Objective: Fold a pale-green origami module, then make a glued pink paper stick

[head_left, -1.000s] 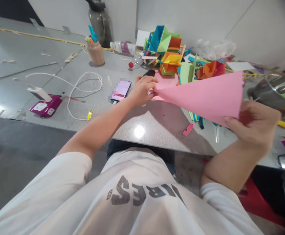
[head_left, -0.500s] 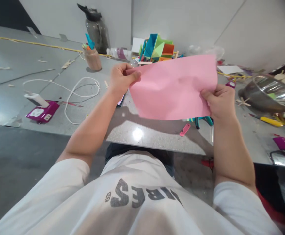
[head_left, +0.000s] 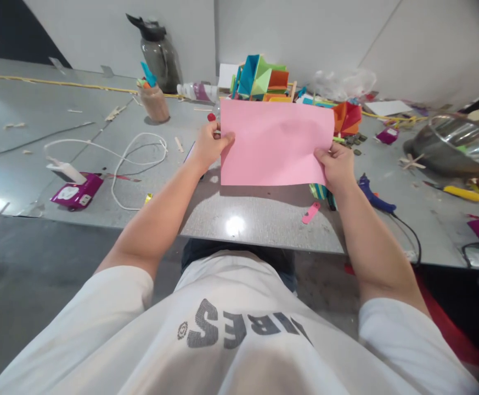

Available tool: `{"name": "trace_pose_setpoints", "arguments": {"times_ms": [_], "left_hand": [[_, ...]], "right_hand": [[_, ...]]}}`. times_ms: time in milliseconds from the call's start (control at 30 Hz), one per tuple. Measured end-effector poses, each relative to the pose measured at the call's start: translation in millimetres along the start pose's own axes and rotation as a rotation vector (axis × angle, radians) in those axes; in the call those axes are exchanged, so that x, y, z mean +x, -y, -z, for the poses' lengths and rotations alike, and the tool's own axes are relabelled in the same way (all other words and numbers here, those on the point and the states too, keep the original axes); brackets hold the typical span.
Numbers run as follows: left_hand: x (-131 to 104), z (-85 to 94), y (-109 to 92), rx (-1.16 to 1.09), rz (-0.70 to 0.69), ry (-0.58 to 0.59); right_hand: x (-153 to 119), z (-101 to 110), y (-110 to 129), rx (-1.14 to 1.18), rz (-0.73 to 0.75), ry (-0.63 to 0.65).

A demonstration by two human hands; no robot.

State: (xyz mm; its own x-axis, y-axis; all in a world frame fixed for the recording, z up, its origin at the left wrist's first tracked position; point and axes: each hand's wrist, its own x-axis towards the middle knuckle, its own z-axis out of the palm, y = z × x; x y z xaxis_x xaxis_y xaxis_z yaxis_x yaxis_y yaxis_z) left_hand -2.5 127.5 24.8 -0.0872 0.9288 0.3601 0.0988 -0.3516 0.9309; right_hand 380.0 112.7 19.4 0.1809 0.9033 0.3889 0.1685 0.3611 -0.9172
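A pink sheet of paper (head_left: 276,145) is held up above the grey table (head_left: 255,219), stretched nearly flat between my two hands. My left hand (head_left: 213,144) pinches its left edge, thumb on the near face. At the right edge, my right hand (head_left: 334,164) grips the sheet low down, thumb also in front. Below the sheet's right corner lie a small pink cutter (head_left: 311,213) and a teal tool (head_left: 319,191), partly hidden by the paper and my hand. Part of a phone shows behind my left wrist.
Colourful folded paper boxes (head_left: 259,77) stand behind the sheet. A jar (head_left: 153,103), a dark jug (head_left: 161,60) and a white cable (head_left: 118,170) are to the left. A blue glue gun (head_left: 375,196), a metal bowl (head_left: 449,148) and a yellow-handled tool (head_left: 463,193) are to the right.
The pink sheet has gone from tilted and wavy to level and flatter. My right hand has moved left, uncovering the blue glue gun; my left hand has shifted slightly right and down.
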Motion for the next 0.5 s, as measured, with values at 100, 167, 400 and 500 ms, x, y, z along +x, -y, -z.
{"name": "trace_pose_setpoints", "arguments": {"times_ms": [100, 167, 400, 500], "left_hand": [[-4, -5.0, 8, -0.011, 0.054, 0.095], [-4, -6.8, 13, 0.001, 0.071, 0.106], [-2, -5.2, 10, -0.154, 0.041, 0.204], [-2, 15.5, -1, -0.215, 0.169, 0.364]], "right_hand": [[3, 3, -5, 0.018, -0.002, -0.008], [4, 6, -6, 0.038, -0.02, 0.015], [7, 22, 7, 0.199, -0.152, 0.057], [7, 29, 15, 0.184, -0.214, 0.123]]}}
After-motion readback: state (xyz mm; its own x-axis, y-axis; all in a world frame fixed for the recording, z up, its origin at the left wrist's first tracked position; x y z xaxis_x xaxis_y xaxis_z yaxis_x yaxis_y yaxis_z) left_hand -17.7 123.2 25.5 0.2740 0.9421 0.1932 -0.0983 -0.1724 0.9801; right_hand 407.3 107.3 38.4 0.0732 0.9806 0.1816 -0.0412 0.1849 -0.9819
